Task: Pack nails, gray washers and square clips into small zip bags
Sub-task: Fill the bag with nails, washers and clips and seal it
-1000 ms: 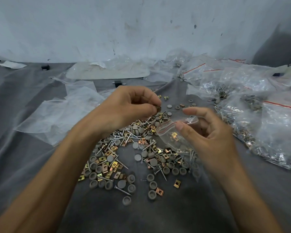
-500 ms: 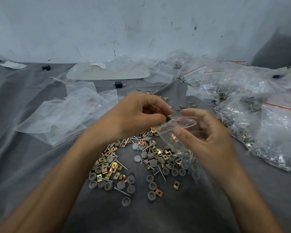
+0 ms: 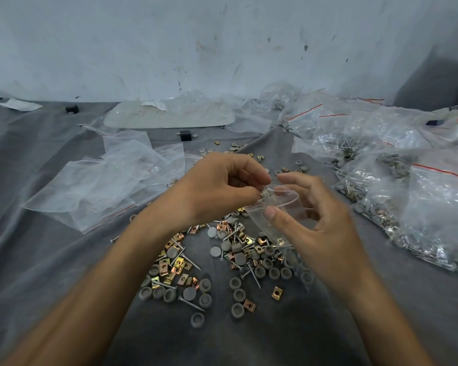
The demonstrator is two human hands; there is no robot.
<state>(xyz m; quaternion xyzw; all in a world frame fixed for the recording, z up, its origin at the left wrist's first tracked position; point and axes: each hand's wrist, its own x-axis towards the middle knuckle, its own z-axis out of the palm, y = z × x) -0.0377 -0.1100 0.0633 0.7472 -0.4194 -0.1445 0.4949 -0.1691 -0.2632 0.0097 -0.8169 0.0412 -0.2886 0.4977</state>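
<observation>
1. Hanging mouth-up over the loose parts, the small zip bag (image 3: 278, 207) is gripped by the right hand (image 3: 325, 233), thumb on the near lip and forefinger over the far lip.
2. Its long axis runs down toward the person, and the rounded opening faces up and left.
3. The left hand (image 3: 217, 188) is at that opening. Its fingers (image 3: 251, 191) are curled, thumb against forefinger, just at the lip. I cannot tell whether they pinch a part.
4. Nails (image 3: 191, 303), gray washers (image 3: 238, 310) and square clips (image 3: 276, 293) lie mixed on the gray cloth (image 3: 64, 260) beneath.
5. Empty bags (image 3: 111, 180) lie left and filled bags (image 3: 421, 207) right.
</observation>
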